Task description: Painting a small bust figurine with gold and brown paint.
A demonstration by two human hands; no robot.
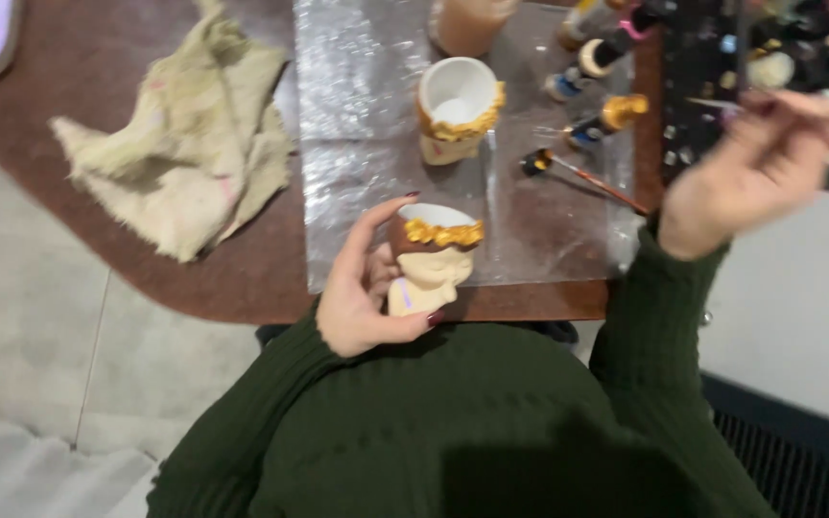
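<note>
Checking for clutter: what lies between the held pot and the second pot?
In the head view, only bare foil sheet separates the held pot from the second pot.

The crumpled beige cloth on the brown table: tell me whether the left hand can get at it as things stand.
Probably not freely: the left hand is wrapped around a cream head-shaped pot with a gold wreath. The path across the brown table to the crumpled beige cloth looks unobstructed, though.

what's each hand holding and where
Left hand grips the small pot around its side; right hand pinches a thin paintbrush near one end.
</note>
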